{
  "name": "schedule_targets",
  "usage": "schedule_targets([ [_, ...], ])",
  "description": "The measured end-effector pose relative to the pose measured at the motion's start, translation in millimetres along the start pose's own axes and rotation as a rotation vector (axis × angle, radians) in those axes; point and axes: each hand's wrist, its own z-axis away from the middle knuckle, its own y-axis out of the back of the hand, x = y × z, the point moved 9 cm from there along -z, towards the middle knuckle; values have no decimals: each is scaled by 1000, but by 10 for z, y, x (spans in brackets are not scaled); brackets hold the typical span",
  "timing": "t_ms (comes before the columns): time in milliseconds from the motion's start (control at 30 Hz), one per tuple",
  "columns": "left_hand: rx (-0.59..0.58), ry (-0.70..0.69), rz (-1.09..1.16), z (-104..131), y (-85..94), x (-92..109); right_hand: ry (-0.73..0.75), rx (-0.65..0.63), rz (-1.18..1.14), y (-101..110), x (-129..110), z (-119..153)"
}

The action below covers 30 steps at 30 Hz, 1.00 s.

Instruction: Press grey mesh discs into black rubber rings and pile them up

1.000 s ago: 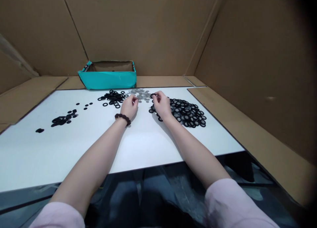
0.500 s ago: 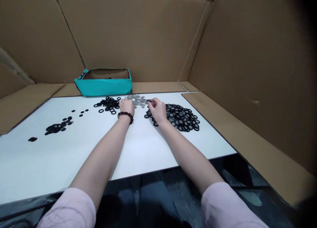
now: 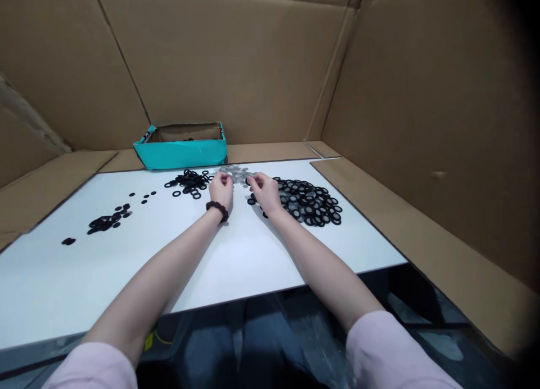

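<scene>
My left hand (image 3: 221,189) is raised just over the white board, its thumb and fingers pinched together. Whatever lies between those fingertips is too small to make out. Facing it, a short gap away, my right hand (image 3: 265,193) pinches a black ring, mostly covered by the fingers. Behind both hands lie translucent grey discs (image 3: 237,171) in a loose spread. Left of my left hand is a heap of black rings (image 3: 189,179). Beside and behind my right wrist is a larger pile of black rings with grey centres (image 3: 312,203).
A turquoise open box (image 3: 181,155) stands at the back, with some dark pieces just visible inside. Small black discs (image 3: 105,223) lie scattered on the left of the white board (image 3: 169,265). Cardboard walls (image 3: 236,68) enclose the back and right.
My left hand has drawn back slightly from the grey discs, its fingers now pinched. My right hand has come a little lower and nearer to it. The view has shifted slightly.
</scene>
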Motion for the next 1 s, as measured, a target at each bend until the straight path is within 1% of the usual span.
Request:
schedule_targets([
  [133,-37,49,140,188,3,-3,10,16,-15,-32,-20,15],
  [267,-70,45,217,229,-15,-31,10,33,5,-53,5,20],
  [367,-86,56,264,234,-46,-47,-23,33,-36,-104,56,14],
  [467,-100,140,383,249,-97,-93,-105,44,-130,-178,149,-19],
  [567,-146,261,546,266,-187,-146,-193,16,-237,-299,221,-74],
  [633,-160,312,608,262,-215,-165,-199,2,-297,-358,196,-121],
  [667,-159,322,625,253,-214,-169,-179,-2,-319,-375,157,-147],
  [733,-149,316,650,225,-192,-163,-123,-16,-344,-400,58,-192],
  [800,-136,301,662,198,-161,-157,-112,-31,-365,-417,3,-217],
  [933,-117,280,661,160,-116,-148,-248,2,-428,-394,105,-199],
  [1000,-120,251,669,143,-111,-124,-299,-28,-462,-404,155,-175],
])
